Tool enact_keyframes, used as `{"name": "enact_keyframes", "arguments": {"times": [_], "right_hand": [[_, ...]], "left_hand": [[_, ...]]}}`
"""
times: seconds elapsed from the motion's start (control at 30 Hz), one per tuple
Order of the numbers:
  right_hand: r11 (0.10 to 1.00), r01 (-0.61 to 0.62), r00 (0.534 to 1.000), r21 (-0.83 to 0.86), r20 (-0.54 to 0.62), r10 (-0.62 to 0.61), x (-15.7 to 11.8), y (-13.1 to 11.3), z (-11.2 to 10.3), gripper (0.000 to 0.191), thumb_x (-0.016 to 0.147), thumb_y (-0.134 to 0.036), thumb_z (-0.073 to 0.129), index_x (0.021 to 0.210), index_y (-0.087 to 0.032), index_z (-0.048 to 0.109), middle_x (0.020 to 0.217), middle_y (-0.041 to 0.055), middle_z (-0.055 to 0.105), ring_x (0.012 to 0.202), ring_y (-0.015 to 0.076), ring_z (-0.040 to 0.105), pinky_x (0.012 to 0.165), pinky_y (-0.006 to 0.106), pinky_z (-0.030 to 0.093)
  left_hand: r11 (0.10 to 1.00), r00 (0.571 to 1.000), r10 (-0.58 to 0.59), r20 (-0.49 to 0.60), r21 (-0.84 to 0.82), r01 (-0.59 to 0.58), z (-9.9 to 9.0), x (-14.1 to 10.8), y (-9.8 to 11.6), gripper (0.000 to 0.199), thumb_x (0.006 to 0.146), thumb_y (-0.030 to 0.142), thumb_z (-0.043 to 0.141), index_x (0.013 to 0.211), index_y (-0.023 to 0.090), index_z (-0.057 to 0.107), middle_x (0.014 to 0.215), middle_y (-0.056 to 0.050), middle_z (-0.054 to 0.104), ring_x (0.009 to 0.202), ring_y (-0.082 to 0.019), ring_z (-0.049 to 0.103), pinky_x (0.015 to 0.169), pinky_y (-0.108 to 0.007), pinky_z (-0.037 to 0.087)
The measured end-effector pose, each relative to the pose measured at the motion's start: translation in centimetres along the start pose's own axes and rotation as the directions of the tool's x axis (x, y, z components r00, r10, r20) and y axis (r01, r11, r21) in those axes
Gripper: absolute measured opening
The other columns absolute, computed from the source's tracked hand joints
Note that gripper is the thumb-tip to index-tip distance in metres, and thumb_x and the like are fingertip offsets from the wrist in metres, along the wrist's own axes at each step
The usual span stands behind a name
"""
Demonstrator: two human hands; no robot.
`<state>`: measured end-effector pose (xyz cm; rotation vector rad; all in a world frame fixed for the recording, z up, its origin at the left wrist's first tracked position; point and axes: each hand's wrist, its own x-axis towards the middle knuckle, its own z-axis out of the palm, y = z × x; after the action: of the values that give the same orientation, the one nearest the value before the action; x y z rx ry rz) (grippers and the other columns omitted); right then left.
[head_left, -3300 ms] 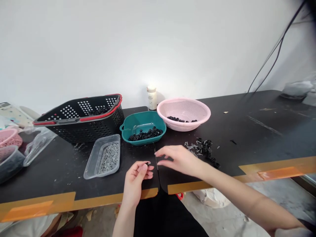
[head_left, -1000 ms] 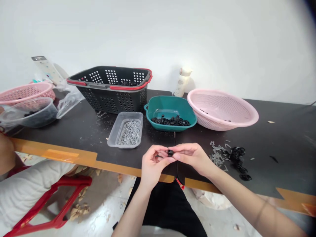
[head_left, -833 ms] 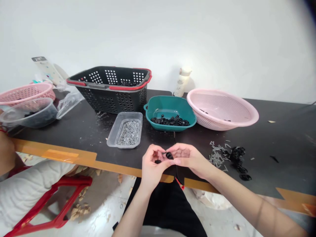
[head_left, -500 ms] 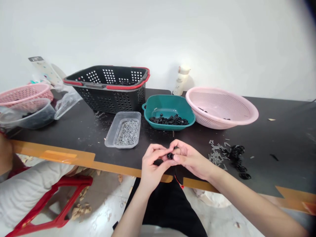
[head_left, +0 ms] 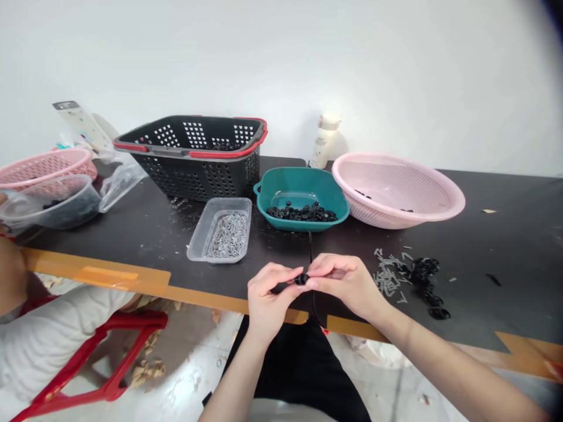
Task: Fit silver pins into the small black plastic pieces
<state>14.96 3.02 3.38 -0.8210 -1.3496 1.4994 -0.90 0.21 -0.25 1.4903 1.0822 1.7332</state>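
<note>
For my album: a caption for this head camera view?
Left hand and right hand pinch a small black part beside a teal dish of black pieces and a tray of pins.

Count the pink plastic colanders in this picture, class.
2: a large colander right of the teal dish; a second colander at the far left, partly behind a clear plastic bowl. Others could be hidden.

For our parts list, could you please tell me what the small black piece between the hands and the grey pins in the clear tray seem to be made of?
The black piece looks like matt moulded plastic or rubber; it is too small here to tell which. The pins look like steel, from their grey metallic sheen. The tray looks like thin clear plastic, as the pins show through it.
</note>
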Motion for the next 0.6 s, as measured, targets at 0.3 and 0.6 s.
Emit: {"name": "enact_keyframes", "arguments": {"times": [0.3,0.6], "right_hand": [[0.971,-0.238,0.96,0.016,0.159,0.232,0.16,-0.24,-0.42,0.022,0.071,-0.031,0.082,0.084,-0.019,0.069,0.077,-0.0001,0.067,0.069,0.0128,0.062,0.069,0.026,0.051],[0.979,-0.075,0.948,-0.192,0.292,0.13,0.13,-0.26,-0.9,0.027,0.083,-0.039,0.07,0.069,-0.015,0.07,0.068,0.0001,0.056,0.062,0.0118,0.05,0.06,0.024,0.041]], "left_hand": [[0.993,0.993,0.115,-0.009,0.007,-0.115,-0.03,0.0,-0.02,0.024,0.068,0.019,0.082,0.089,0.029,0.077,0.073,-0.001,0.071,0.068,-0.014,0.065,0.067,-0.029,0.057],[0.99,0.991,0.127,0.053,0.052,-0.13,-0.36,0.22,-0.58,0.017,0.07,0.03,0.081,0.086,0.031,0.077,0.075,0.0,0.067,0.074,-0.015,0.064,0.095,-0.047,0.05]]}}
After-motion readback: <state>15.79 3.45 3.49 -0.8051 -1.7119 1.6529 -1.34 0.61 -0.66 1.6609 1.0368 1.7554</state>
